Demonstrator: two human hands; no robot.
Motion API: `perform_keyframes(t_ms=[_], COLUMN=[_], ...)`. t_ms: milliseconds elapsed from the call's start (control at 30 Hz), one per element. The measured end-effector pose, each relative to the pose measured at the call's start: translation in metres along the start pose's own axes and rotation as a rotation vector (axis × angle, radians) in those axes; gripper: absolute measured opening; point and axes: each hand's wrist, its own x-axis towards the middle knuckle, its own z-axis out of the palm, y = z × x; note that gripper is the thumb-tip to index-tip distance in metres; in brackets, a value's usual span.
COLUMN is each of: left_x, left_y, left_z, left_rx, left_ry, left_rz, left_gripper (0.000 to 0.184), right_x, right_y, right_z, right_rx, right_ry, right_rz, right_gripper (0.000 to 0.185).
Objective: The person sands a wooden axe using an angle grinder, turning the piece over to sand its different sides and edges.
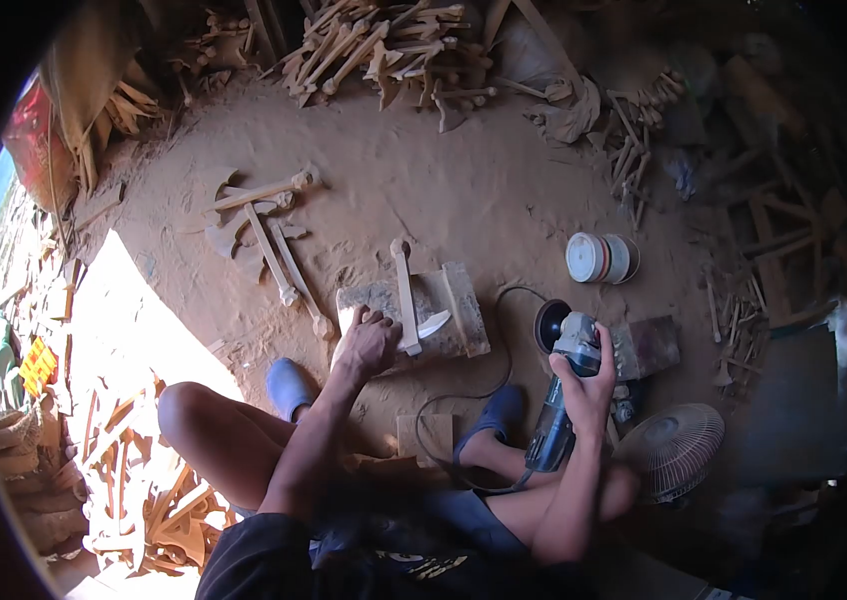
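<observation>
My right hand [589,385] is wrapped around the angle grinder [551,432], right of centre. My left hand [372,340] curls over the block [439,289] mid-frame; I can't tell whether it pinches anything. The long bone [405,288] lies across that block. I'd brace it firmly, fingers well clear of the disc [547,326].

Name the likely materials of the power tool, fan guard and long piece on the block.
Power tool: probably plastic, smooth teal casing; grey head looks metal. Fan guard: likely metal wire, thin pale ribs. Long piece: perhaps bone, matte, knobbed end.
</observation>
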Motion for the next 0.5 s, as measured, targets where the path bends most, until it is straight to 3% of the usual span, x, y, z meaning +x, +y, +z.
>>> perform_keyframes(t_ms=[67,200,333,433,500], left_x=[0.006,0.022,0.023,0.018,0.021], left_y=[0.003,-0.004,0.008,0.014,0.008], left_z=[-0.041,-0.122,-0.194,-0.225,-0.218], left_rx=[0.023,0.108,0.158,-0.007,-0.055], left_ry=[0.163,0.593,0.647,0.619,0.480], left_rz=[-0.132,-0.050,0.010,-0.025,-0.116], left_gripper=[0.017,0.022,0.018,0.018,0.022], right_x=[0.004,0.006,0.009,0.009,0.010], right_y=[-0.009,-0.018,-0.015,-0.024,-0.015], right_z=[-0.004,-0.007,-0.004,-0.001,0.003], right_rx=[-0.039,0.021,0.051,0.092,0.048], right_ry=[0.074,0.135,0.180,0.145,0.161], right_rz=[-0.030,-0.095,-0.168,-0.173,-0.179], right_gripper=[0.085,0.083,0.081,0.082,0.082])
